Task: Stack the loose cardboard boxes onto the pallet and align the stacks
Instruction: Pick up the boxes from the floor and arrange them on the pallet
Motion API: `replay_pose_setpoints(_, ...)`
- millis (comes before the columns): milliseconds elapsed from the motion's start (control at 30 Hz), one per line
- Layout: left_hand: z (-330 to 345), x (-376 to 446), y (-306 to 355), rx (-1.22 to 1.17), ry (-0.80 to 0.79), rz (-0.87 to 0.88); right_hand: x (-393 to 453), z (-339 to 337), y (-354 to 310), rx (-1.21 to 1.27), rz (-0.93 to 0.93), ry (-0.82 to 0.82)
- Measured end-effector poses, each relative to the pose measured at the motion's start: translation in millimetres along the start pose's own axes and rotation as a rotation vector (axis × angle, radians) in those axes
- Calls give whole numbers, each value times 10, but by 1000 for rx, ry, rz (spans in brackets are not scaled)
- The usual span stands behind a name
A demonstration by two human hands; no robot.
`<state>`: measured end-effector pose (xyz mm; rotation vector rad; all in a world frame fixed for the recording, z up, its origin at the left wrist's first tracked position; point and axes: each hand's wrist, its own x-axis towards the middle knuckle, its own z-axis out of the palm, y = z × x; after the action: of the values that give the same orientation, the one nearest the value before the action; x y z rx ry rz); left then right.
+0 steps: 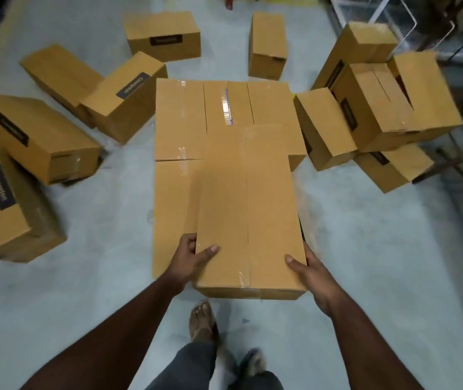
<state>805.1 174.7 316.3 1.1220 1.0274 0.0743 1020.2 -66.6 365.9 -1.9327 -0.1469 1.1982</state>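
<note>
Between both hands (252, 266), box (248, 209) lengthwise, pointing away.

The left hand (193, 256) and the right hand (310, 273) are gripping the near corners of a long, taped brown cardboard box (248, 209), thumbs lying on its top face. This box is sitting above a flat layer of brown cardboard boxes (179, 119). Loose brown cardboard boxes (41, 136) are lying scattered on the pale grey floor (365, 235) on both sides.
</note>
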Motion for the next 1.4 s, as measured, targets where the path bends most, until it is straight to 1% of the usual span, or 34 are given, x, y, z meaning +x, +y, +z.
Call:
replay_pose_setpoints(67, 172, 308, -29, 54, -79, -45, 311, -266, 88, -58, 52, -57)
replay_pose_setpoints(133, 306, 639, -140, 114, -123, -86, 650, -472, 209, -134, 101, -144)
replay_pose_setpoints(233, 504, 1127, -436, 219, -113, -116, 1257, -682, 513, -201, 174, -282)
replay_pose_setpoints(300, 649, 1437, -666, 258, -90, -145, 1670, -766, 753, -171, 295, -301)
replay_pose_setpoints(367, 801, 1720, -908, 285, -56, -187, 2016, -823, 987, -101, 350, -309)
replay_pose_setpoints(467, 988, 2046, -1191, 348, -4, -244, 2430, -871, 1299, -109, 304, -319)
replay_pose_setpoints(533, 1072, 2226, -1348, 429, 22, -249, 2687, -890, 1481, -102, 267, -314)
replay_pose_setpoints(567, 1095, 2283, -1425, 504, 48, -249, 2811, -886, 1557, -101, 247, -313)
replay_pose_setpoints(633, 1109, 2384, -1548, 745, 79, -248, 3027, -857, 1711, -107, 193, -316)
replay_pose_setpoints(700, 1090, 2464, -1668, 870, 115, -242, 3178, -782, 1856, -127, 148, -327)
replay_pose_setpoints(833, 1007, 2591, -1824, 917, 148, -250, 3407, -594, 2078, -162, 92, -295)
replay_pose_setpoints(933, 983, 2646, -1933, 736, 77, -255, 3487, -439, 2188, -218, 32, -289)
replay_pose_setpoints(967, 987, 2649, -1965, 707, 61, -259, 3490, -394, 2207, -230, 22, -279)
replay_pose_setpoints(1000, 993, 2650, -1993, 731, 45, -250, 3476, -356, 2222, -237, 16, -264)
replay_pose_setpoints(1100, 1024, 2615, -2076, 1008, -29, -218, 3449, -306, 2283, -261, -56, -284)
replay_pose_setpoints(1167, 1013, 2589, -2137, 1165, -47, -229, 3471, -300, 2284, -364, -26, -317)
replay_pose_setpoints(1200, 1008, 2583, -2170, 1251, -52, -239, 3478, -311, 2278, -425, -46, -331)
replay_pose_setpoints(1233, 1006, 2573, -2203, 1345, -58, -247, 3476, -306, 2290, -393, -98, -355)
replay_pose_setpoints(1267, 1012, 2568, -2239, 1431, -60, -248, 3483, -290, 2303, -408, -193, -350)
replay_pose_setpoints(1300, 1018, 2573, -2277, 1497, -52, -242, 3510, -264, 2277, -337, -228, -346)
replay_pose_setpoints(1333, 1021, 2578, -2319, 1537, -36, -235, 3529, -278, 2263, -246, -231, -356)
replay_pose_setpoints(1367, 1023, 2581, -2367, 1552, -13, -228, 3532, -265, 2262, -218, -220, -372)
replay_pose_setpoints(1400, 1029, 2592, -2420, 1546, 16, -219, 3505, -229, 2253, -287, -249, -381)
